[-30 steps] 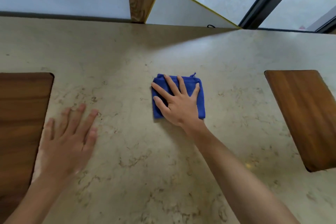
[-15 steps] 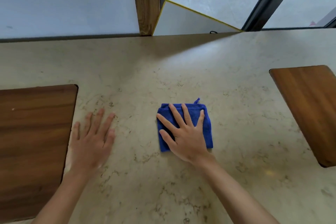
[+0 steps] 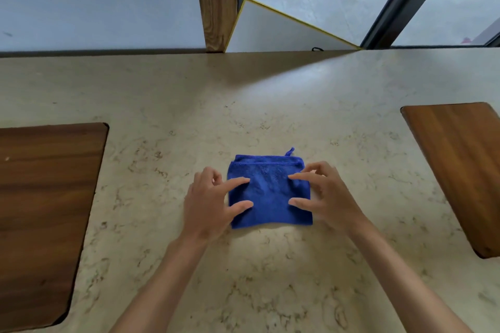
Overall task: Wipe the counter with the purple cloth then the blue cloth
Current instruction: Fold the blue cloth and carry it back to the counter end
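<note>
A folded blue cloth (image 3: 270, 192) lies flat on the beige marbled counter (image 3: 270, 105), near its middle, with a small hanging loop at its far right corner. My left hand (image 3: 211, 203) rests at the cloth's left edge, thumb and forefinger lying on the fabric. My right hand (image 3: 324, 194) sits at the right edge, fingertips spread on the cloth. Neither hand has a closed grip on it. No purple cloth is in view.
A dark wooden inset panel (image 3: 46, 211) lies at the left and a lighter wooden panel (image 3: 460, 170) at the right. A wooden post (image 3: 216, 3) and windows stand beyond the counter's far edge.
My right hand has slid off the top of the cloth to its right edge. My left hand has left the bare counter and come to the cloth's left edge.
</note>
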`<state>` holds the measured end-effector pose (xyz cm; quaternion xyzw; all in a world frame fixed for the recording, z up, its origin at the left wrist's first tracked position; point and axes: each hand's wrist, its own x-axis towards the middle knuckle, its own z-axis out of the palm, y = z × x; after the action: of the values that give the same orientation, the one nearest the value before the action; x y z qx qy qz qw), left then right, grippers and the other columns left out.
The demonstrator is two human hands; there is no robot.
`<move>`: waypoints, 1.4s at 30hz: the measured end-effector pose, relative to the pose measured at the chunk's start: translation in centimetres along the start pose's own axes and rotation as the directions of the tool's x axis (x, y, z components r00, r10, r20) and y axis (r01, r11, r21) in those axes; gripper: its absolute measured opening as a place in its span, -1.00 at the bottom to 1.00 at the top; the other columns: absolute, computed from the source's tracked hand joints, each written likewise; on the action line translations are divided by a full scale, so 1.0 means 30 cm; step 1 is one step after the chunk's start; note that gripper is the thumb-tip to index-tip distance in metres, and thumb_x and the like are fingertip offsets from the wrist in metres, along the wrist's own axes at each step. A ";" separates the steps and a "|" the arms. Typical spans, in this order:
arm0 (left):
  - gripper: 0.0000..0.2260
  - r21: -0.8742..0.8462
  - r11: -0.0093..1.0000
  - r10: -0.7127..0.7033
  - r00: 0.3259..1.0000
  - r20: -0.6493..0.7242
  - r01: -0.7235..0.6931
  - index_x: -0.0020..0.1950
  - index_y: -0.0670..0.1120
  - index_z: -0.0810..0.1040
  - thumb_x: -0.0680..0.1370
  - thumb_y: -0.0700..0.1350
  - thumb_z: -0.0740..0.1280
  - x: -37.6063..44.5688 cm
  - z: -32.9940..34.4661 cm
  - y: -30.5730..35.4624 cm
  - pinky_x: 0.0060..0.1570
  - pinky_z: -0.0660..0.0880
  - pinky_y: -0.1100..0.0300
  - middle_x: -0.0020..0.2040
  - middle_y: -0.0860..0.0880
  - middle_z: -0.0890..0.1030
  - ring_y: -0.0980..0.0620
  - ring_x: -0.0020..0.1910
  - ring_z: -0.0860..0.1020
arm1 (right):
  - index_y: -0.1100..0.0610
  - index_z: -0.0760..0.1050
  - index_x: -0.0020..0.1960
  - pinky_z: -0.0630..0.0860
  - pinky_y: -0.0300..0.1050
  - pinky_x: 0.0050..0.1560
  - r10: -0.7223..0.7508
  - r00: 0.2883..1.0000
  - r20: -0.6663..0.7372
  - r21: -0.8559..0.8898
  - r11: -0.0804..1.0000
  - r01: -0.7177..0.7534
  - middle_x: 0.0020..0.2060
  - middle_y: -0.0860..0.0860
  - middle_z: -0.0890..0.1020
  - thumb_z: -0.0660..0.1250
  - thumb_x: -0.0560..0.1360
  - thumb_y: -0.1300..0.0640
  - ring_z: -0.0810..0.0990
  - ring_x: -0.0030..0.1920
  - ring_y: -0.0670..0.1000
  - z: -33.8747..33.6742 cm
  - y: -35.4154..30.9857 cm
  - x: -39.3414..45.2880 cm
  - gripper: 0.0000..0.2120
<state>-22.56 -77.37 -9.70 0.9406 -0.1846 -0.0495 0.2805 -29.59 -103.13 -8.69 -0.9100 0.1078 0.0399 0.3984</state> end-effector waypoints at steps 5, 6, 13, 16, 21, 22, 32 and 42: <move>-0.54 -0.055 0.997 -0.050 0.998 -0.025 0.049 0.16 0.34 0.65 0.27 0.24 0.57 0.009 0.006 -0.022 -0.08 0.43 0.13 -0.11 0.10 0.30 0.06 -0.10 0.32 | -0.14 0.65 0.20 0.31 -0.34 0.14 -0.027 0.997 0.066 -0.001 1.000 0.027 0.14 -0.23 0.44 0.65 0.33 0.11 0.43 0.15 -0.08 -0.029 0.011 0.007 -0.52; -0.54 -0.083 0.994 -0.073 0.997 -0.020 0.071 0.14 0.34 0.66 0.26 0.23 0.57 0.012 0.008 -0.021 -0.06 0.43 0.13 -0.12 0.12 0.30 0.06 -0.09 0.32 | -0.13 0.66 0.19 0.32 -0.32 0.14 -0.024 0.997 0.070 0.003 1.000 0.024 0.14 -0.24 0.45 0.64 0.33 0.11 0.45 0.15 -0.06 -0.034 0.012 0.009 -0.53; -0.69 -0.105 0.989 -0.108 0.994 0.002 0.108 0.02 0.29 0.68 0.31 0.11 0.59 0.038 0.006 -0.018 -0.23 0.36 0.25 -0.12 0.16 0.35 0.10 -0.06 0.36 | -0.06 0.73 0.06 0.34 -0.32 0.09 -0.020 0.999 0.035 0.076 0.997 0.017 0.06 -0.18 0.53 0.65 0.32 0.18 0.49 0.12 -0.11 -0.029 0.019 0.033 -0.65; -0.82 -0.114 0.982 -0.153 0.988 -0.037 0.148 -0.07 0.25 0.71 0.35 0.08 0.57 0.044 0.003 0.006 -0.21 0.49 0.13 -0.17 0.14 0.44 0.10 -0.09 0.44 | -0.03 0.76 -0.03 0.40 -0.35 0.08 -0.009 1.000 -0.027 0.091 0.996 0.011 -0.02 -0.07 0.59 0.64 0.33 0.23 0.54 0.03 -0.14 -0.023 0.007 0.044 -0.73; -0.89 -0.166 0.961 -0.228 0.974 -0.019 0.221 -0.16 0.22 0.69 0.38 0.04 0.55 0.076 0.009 0.022 -0.13 0.48 0.08 -0.20 0.14 0.50 0.13 -0.05 0.44 | 0.02 0.73 -0.09 0.43 -0.40 0.03 -0.007 0.996 -0.090 0.071 0.997 0.013 -0.11 -0.06 0.56 0.58 0.39 0.29 0.56 -0.03 -0.05 -0.002 -0.004 0.049 -0.80; -0.91 -0.141 0.964 -0.229 0.973 -0.005 0.226 -0.15 0.23 0.67 0.40 0.04 0.53 0.073 0.007 0.028 -0.16 0.45 0.12 -0.20 0.15 0.49 0.14 -0.05 0.44 | 0.03 0.72 -0.09 0.44 -0.40 0.01 0.009 0.995 -0.096 0.073 0.997 -0.002 -0.11 -0.06 0.54 0.56 0.41 0.30 0.55 -0.05 -0.06 0.000 -0.010 0.041 -0.80; -0.75 -0.435 0.887 -0.167 0.986 0.009 0.154 -0.12 0.12 0.61 0.51 -0.27 0.39 0.051 -0.347 0.225 -0.13 0.37 0.57 -0.07 0.00 0.55 0.28 -0.07 0.53 | -0.23 0.49 -0.06 0.52 -0.40 -0.16 0.088 0.989 -0.122 0.233 0.971 -0.058 -0.12 -0.22 0.66 0.33 0.59 0.18 0.64 -0.05 -0.18 -0.171 -0.316 -0.073 -0.72; -0.62 -0.456 0.872 0.060 0.962 -0.265 -0.180 -0.14 0.25 0.43 0.60 -0.27 0.27 0.031 -0.927 0.567 -0.22 0.43 0.48 -0.23 0.10 0.57 0.29 -0.22 0.53 | -0.16 0.45 0.02 0.52 -0.09 -0.15 -0.068 0.965 -0.254 0.262 0.955 0.137 -0.09 0.05 0.69 0.29 0.65 0.10 0.61 -0.18 0.05 -0.571 -0.837 -0.170 -0.85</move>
<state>-21.68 -76.71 22.89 0.8283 -0.1896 0.0398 0.5258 -29.06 -98.28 21.74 -0.8475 0.1125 -0.1077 0.5074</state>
